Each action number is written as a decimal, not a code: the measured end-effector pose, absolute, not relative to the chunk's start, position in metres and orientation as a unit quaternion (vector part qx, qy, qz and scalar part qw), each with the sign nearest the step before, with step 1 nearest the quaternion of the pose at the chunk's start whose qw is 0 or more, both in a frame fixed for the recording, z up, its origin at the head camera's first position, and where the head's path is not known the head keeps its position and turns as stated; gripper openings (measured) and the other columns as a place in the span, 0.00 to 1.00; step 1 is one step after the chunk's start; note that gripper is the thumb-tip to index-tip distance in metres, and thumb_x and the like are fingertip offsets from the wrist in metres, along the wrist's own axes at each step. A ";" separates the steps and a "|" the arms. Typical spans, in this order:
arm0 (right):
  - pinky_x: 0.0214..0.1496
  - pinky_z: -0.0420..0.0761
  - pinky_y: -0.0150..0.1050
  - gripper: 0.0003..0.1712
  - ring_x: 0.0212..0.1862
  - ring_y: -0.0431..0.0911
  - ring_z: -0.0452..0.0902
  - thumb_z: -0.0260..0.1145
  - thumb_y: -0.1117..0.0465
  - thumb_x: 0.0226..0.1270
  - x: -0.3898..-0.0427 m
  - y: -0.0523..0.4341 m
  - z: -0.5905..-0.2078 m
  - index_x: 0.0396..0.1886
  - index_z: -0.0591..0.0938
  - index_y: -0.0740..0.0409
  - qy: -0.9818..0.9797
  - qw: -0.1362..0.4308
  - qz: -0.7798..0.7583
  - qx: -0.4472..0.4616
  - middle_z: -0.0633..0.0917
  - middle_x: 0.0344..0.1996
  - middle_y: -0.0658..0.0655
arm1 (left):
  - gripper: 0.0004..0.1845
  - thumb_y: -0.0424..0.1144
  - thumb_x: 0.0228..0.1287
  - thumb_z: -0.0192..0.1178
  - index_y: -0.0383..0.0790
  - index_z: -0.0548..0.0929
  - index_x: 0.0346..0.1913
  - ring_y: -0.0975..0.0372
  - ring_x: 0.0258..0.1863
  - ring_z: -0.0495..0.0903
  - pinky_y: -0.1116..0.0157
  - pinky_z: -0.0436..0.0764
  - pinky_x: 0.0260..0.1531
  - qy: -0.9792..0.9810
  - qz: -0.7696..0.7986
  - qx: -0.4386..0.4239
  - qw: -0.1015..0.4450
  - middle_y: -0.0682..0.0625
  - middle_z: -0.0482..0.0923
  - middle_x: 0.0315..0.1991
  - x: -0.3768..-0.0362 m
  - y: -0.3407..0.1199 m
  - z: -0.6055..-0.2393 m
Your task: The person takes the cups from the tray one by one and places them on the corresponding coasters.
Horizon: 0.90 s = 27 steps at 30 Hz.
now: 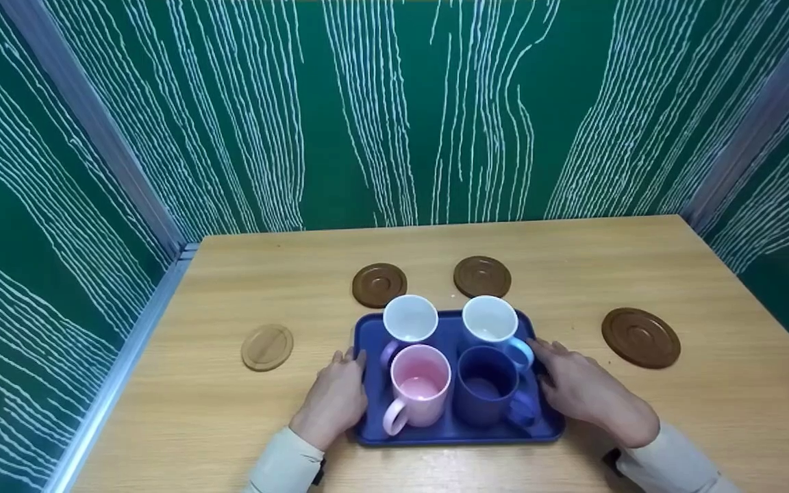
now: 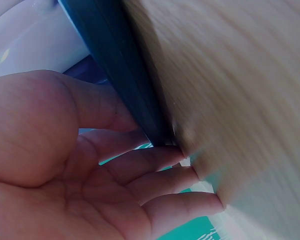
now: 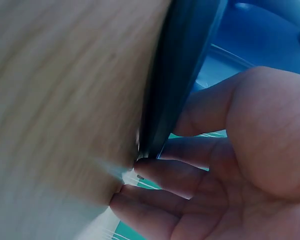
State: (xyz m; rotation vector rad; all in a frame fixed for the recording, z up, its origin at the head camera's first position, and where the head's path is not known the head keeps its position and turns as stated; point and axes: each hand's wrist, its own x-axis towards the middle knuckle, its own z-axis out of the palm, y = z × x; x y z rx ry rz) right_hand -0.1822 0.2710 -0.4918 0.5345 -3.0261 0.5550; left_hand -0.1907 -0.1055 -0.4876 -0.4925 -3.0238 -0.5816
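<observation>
A dark blue tray (image 1: 451, 332) lies near the front of the wooden table, bearing several mugs. At its front left stands a pink mug (image 1: 422, 383), handle toward me; beside it is a dark blue mug (image 1: 483, 392). Behind them are a white-lined mug (image 1: 411, 319) with a purple handle and another white-lined mug (image 1: 490, 319) with a light blue handle. My left hand (image 1: 335, 397) grips the tray's left side, thumb over the rim (image 2: 115, 60) and fingertips low against the table. On the opposite side, my right hand (image 1: 586, 383) holds the right rim (image 3: 182, 70) the same way.
Two brown round coasters (image 1: 379, 285) (image 1: 482, 276) lie just behind the tray. A larger-looking brown coaster (image 1: 641, 337) is to the right, a pale wooden coaster (image 1: 267, 348) to the left. Green walls with white lines (image 1: 422, 137) stand behind the table.
</observation>
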 end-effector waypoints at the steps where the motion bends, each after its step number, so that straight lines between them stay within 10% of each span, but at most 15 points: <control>1: 0.63 0.74 0.69 0.34 0.65 0.76 0.73 0.66 0.64 0.67 -0.182 0.271 -0.492 0.73 0.72 0.66 -0.969 0.012 0.176 0.172 0.76 0.66 0.75 | 0.25 0.25 0.63 0.56 0.21 0.78 0.63 0.30 0.64 0.74 0.36 0.78 0.57 -0.970 -0.188 -0.157 0.011 0.23 0.75 0.63 -0.191 -0.105 -0.487; 27: 0.57 0.79 0.68 0.31 0.58 0.76 0.79 0.66 0.66 0.68 -0.180 0.269 -0.494 0.70 0.75 0.67 -0.965 0.054 0.169 0.194 0.81 0.60 0.76 | 0.24 0.24 0.60 0.58 0.20 0.79 0.61 0.35 0.58 0.79 0.37 0.81 0.49 -0.967 -0.186 -0.169 0.031 0.25 0.77 0.61 -0.188 -0.106 -0.487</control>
